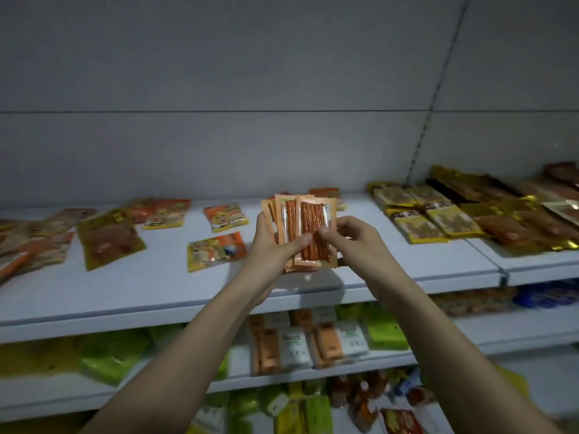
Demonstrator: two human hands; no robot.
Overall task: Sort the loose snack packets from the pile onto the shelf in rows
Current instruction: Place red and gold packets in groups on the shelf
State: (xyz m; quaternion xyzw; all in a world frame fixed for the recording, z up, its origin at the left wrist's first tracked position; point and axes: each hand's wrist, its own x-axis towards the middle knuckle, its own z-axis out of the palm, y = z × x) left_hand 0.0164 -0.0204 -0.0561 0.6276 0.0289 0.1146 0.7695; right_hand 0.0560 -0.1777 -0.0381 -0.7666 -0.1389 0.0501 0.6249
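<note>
Nearest the camera, two bare forearms are reaching up from the bottom edge toward the top shelf (407, 274). The left hand (275, 242) is gripping a fanned stack of orange stick-snack packets (300, 230), fingers wrapped behind the stack and the thumb pressing across its front. The right hand (347, 236) is pinching the front packet (315, 233) of that stack at its right side, thumb on its clear window and the other fingers curled behind. The stack is being held upright just above the front edge of the top shelf, about midway along it, not touching the board.

Under the arms, two lower shelves are showing: green packs (109, 355) and orange-and-white packs (294, 343) are lying on the middle one, and small bottles (363, 399) with mixed packs are sitting on the lowest.

On the top shelf, left of the hands, a yellow-and-orange cartoon packet (216, 250) is lying flat near the front, with another (226, 217) behind it toward the back edge. Further left, a larger yellow pouch (109, 239) is lying tilted, and a loose pile of packets (28, 242) is spreading to the left end. One more orange packet (326, 194) is lying behind the held stack at the back edge.

To the right, yellow-bordered packets (423, 214) are lying in overlapping rows, and beyond a seam in the shelf darker brown and gold packets (517, 214) are filling the right end. A grey back panel (219, 89) is rising behind everything.
</note>
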